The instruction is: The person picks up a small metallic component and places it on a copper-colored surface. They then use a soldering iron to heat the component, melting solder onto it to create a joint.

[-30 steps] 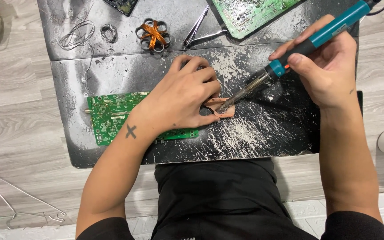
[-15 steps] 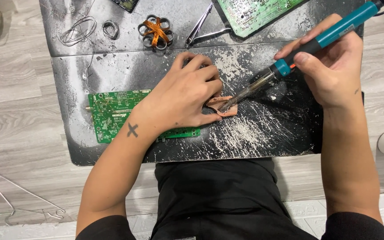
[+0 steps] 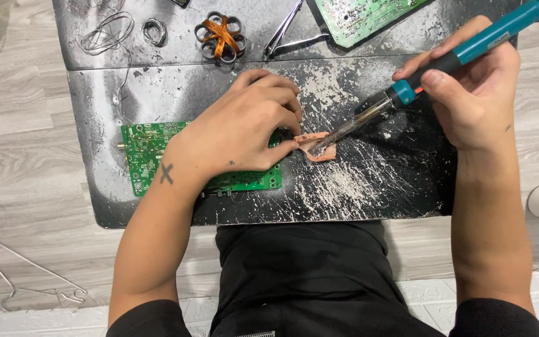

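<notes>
Copper-coloured scrap [image 3: 318, 147], thin, light and easily bent (my judgement), lies on the counter [image 3: 369, 181]; the left hand [image 3: 238, 134] pins its edge with closed fingertips. Right hand [image 3: 475, 93], clamped around the soldering iron [image 3: 419, 75], touches its tip there.

Black short sleeves, black clothing, a small cross tattoo on the left forearm [image 3: 166, 173].

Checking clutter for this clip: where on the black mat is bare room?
Free: the scuffed patch on the black mat between the copper piece and the near edge. Crowded: the far strip with wire coils, copper winding and tweezers.
</notes>
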